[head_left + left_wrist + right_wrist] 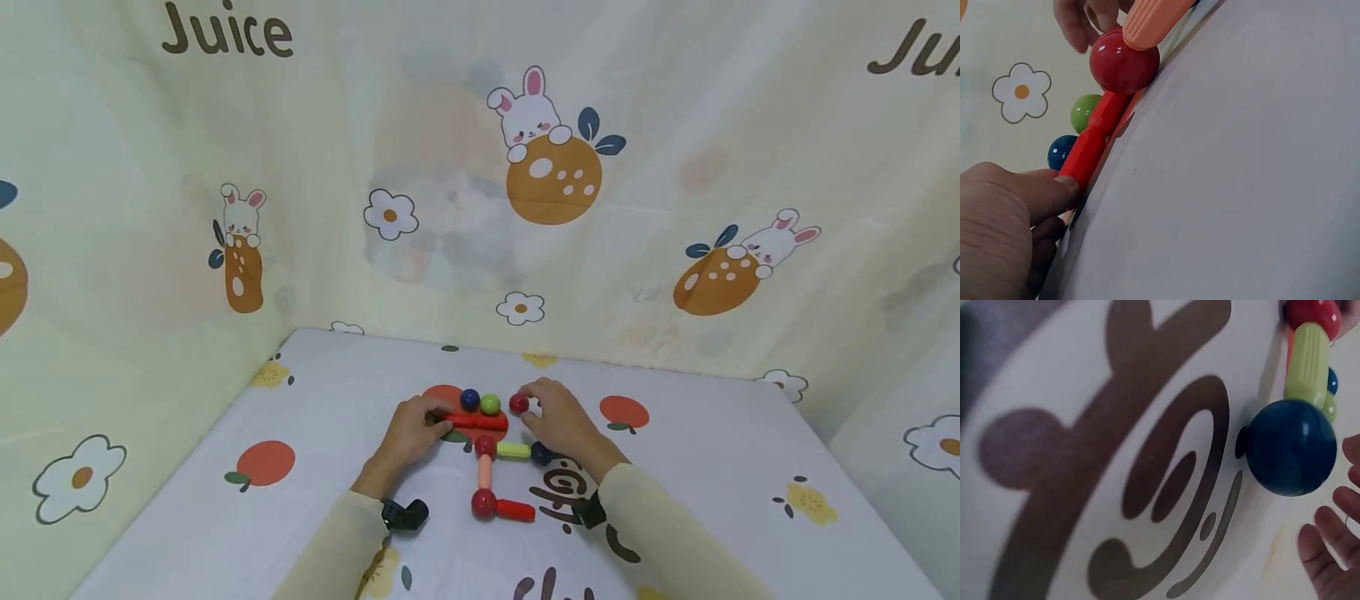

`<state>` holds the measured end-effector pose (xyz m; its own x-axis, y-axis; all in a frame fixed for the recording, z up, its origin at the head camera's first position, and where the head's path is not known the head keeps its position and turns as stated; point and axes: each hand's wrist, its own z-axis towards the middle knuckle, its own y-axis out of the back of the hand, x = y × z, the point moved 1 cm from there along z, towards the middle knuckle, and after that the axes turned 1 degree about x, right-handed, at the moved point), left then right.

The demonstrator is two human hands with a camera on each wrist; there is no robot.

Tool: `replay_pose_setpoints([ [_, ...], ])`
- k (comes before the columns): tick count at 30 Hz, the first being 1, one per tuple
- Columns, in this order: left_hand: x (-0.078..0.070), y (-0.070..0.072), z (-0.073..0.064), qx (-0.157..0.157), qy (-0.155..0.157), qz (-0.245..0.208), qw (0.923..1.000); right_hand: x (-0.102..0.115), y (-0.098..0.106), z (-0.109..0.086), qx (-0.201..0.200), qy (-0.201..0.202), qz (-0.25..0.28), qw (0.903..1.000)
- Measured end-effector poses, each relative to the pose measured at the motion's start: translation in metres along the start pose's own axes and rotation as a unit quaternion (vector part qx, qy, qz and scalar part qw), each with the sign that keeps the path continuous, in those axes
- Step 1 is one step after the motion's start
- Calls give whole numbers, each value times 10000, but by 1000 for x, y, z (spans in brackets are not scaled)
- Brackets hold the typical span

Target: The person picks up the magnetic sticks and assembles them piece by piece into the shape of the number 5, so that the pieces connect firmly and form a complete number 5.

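My left hand (408,429) pinches the near end of a red ribbed stick (1085,153) between thumb and fingers. A second red stick (1110,112) seems to lie in line with it. My right hand (558,417) has thumb and forefinger around a loose red ball (518,403); its other fingers (1335,531) are loosely spread in the right wrist view, where that ball is out of sight. Behind the red sticks sit a dark blue ball (469,400) and a green ball (490,405).
Nearer me lies a joined shape: a red ball (486,447), a green stick (513,451) ending in a dark blue ball (1291,447), a pink stick (484,473), another red ball (483,503) and a red stick (516,511). A printed cloth (337,467) covers the table; a curtain (435,125) hangs behind.
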<state>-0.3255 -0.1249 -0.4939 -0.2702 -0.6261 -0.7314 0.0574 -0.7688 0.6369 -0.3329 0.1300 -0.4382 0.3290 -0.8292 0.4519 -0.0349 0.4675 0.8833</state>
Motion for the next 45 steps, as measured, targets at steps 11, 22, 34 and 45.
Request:
replay_pose_setpoints([
  [11, -7, -8, 5, 6, -89, -18, 10000, -12, -4, 17, 698, -209, -248, 9970],
  [22, -5, -4, 7, 66, 65, -133, 9999, -12, -6, 27, 690, -665, 88, 9954],
  [34, -16, 6, -13, 226, -173, 422, 9987, -8, -13, 27, 637, -742, 311, 9947],
  [45, -35, 13, -44, 1471, -1007, 1029, 9786, -7, -7, 20, 462, -719, 547, 9948],
])
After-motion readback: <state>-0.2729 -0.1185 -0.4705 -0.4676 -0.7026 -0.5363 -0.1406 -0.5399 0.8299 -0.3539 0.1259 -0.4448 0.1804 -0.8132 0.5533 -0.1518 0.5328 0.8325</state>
